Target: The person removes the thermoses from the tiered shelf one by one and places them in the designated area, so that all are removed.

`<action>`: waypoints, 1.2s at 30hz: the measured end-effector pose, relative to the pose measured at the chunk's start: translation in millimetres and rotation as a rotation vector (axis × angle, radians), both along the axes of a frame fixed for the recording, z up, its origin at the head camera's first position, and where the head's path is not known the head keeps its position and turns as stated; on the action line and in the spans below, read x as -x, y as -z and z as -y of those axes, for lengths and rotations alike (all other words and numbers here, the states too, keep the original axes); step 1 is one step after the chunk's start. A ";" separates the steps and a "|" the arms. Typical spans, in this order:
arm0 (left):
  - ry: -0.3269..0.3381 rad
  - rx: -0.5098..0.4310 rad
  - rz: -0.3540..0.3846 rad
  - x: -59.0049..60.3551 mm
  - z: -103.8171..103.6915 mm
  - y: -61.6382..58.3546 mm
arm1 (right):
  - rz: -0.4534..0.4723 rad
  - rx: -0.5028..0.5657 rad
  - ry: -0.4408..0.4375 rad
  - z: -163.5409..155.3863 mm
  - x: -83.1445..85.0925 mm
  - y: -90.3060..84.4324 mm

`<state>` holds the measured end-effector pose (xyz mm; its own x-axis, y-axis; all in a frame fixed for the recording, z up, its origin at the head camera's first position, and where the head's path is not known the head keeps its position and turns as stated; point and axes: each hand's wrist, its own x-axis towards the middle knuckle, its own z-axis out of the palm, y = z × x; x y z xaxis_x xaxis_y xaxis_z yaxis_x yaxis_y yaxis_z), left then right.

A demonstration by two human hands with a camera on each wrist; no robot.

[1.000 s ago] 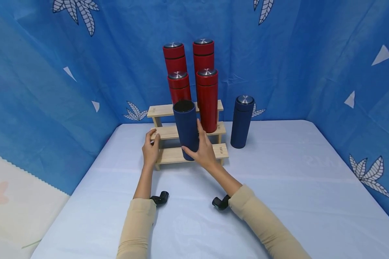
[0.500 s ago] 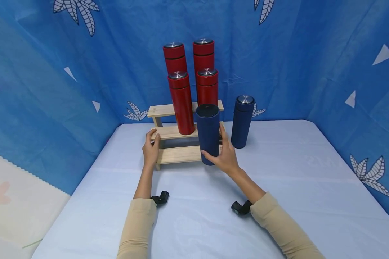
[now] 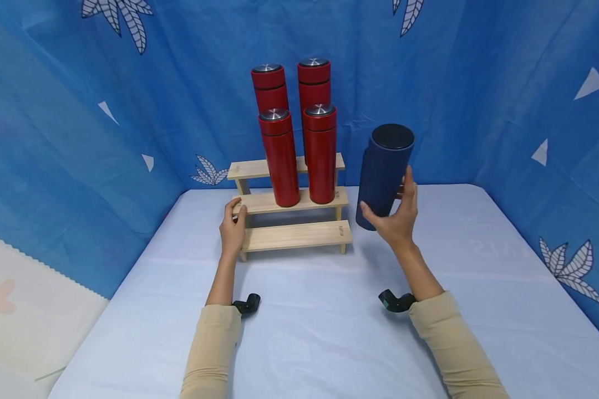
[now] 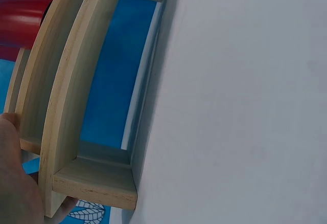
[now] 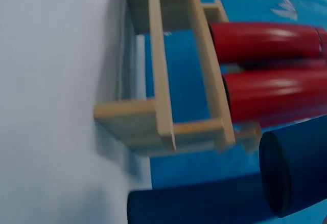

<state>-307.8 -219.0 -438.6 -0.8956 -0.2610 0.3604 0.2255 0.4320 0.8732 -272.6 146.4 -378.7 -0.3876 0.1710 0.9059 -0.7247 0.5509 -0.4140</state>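
My right hand [image 3: 400,220] grips a dark blue thermos bottle [image 3: 388,166], holding it up off the table with its black end on top. Directly behind it, a second blue thermos bottle [image 3: 363,213] is mostly hidden in the head view; its lower part [image 5: 199,203] shows in the right wrist view. My left hand [image 3: 232,228] holds the left end of the middle shelf of a three-tier wooden rack [image 3: 294,235]. Two red thermos bottles [image 3: 281,160] stand on that middle shelf. Behind them, two more red bottles [image 3: 313,77] rise at the top shelf.
The rack stands on a white-covered table [image 3: 299,332], near the back edge. Blue patterned cloth [image 3: 429,83] hangs behind and at both sides. Black wrist devices [image 3: 398,301] sit at both cuffs.
My right hand has carried the blue bottle rightward from in front of the rack, then up and over in front of the other blue bottle. The left hand stays on the rack.
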 end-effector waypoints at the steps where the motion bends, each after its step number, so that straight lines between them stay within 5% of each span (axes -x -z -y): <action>1: 0.002 0.000 0.002 0.0 0.0 -0.1 | 0.000 0.014 0.022 -6.5 1.1 -1.8; 10: -0.004 0.005 0.006 0.7 0.9 0.1 | 0.106 0.095 0.119 -57.6 12.5 -1.5; 26: -0.007 0.009 0.011 -0.5 -0.1 0.8 | 0.348 0.066 0.107 -84.4 44.9 59.3; 36: 0.005 -0.001 0.005 -1.9 -1.7 -2.0 | 0.397 0.043 0.109 -86.3 49.5 70.0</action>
